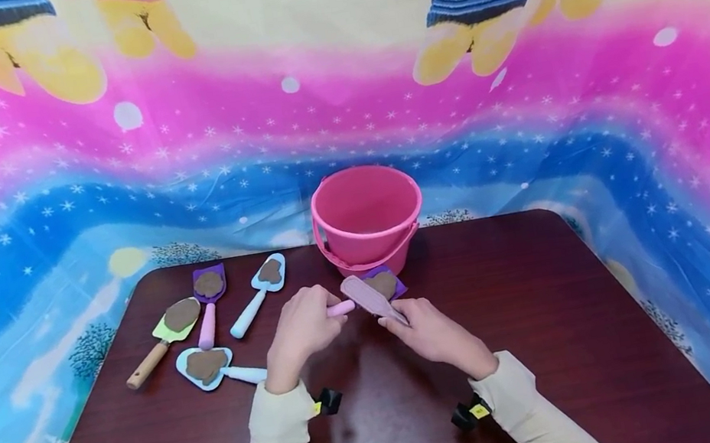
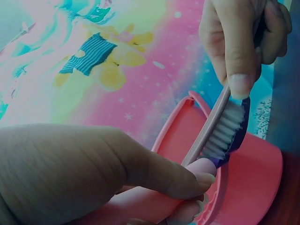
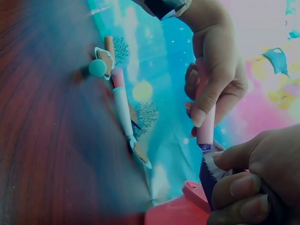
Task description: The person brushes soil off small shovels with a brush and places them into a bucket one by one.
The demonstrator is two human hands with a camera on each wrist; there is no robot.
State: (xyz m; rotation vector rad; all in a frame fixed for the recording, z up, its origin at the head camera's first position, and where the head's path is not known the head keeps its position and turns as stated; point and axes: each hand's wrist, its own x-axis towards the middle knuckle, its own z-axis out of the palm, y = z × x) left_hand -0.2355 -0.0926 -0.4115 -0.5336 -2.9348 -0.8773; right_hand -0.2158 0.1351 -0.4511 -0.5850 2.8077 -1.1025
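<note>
Head view: left hand [image 1: 305, 328] grips a purple shovel's pink handle [image 1: 341, 307]; right hand [image 1: 434, 333] grips a brush [image 1: 370, 296], a pink bucket [image 1: 366, 247] just beyond both. Left wrist: bristles [image 2: 222, 133] face the shovel between the hands. Right wrist: a light blue shovel [image 3: 123, 110] lies beyond the left hand.

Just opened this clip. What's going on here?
A person's left hand holds a purple trowel by its pink handle, while the right hand grips a brush, its bristles apparently against the blade. Brown material shows on that blade, in front of a pink bucket. Four other trowels, each bearing brown material, lie on the table to the person's left.
</note>
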